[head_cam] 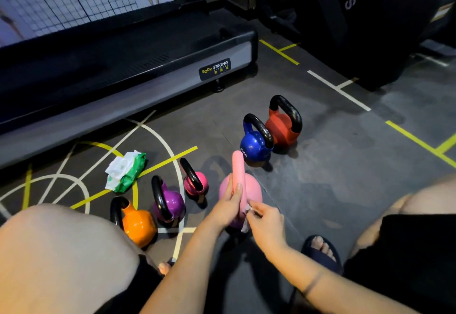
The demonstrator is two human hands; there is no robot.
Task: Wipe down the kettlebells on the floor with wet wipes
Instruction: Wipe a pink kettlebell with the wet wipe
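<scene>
Pink takes the middle of my feed. I count six kettlebells on the grey floor (333,165): orange bell (138,224), purple bell (172,202), magenta bell (197,182), pink bell (251,190), blue bell (254,145) and red bell (281,128). Add one wipes pack (125,170) and one loose wipe (245,222).

The pink bell stands upright at centre, just ahead of the person's knees. From it, magenta is at 10 o'clock, purple at 9 and orange at 8. Blue is at 1 o'clock, with red right behind it; touching or not, I can't tell. The pack lies further out at 10 o'clock, green and white, with white sheets bulging from it, near the treadmill (148,66).

Hands now. The left hand (229,205) reaches in from 7 o'clock, fingers curled round the pink handle, one fingertip laid up along it. The right hand (266,224) reaches in from 5 o'clock, fingertips pinching the white wipe against the handle's near leg. The wipe is crumpled and mostly hidden by the fingers.

The pink bell is pale pink all over, handle included, and the handle is edge-on to me. The other five have black handles.
</scene>
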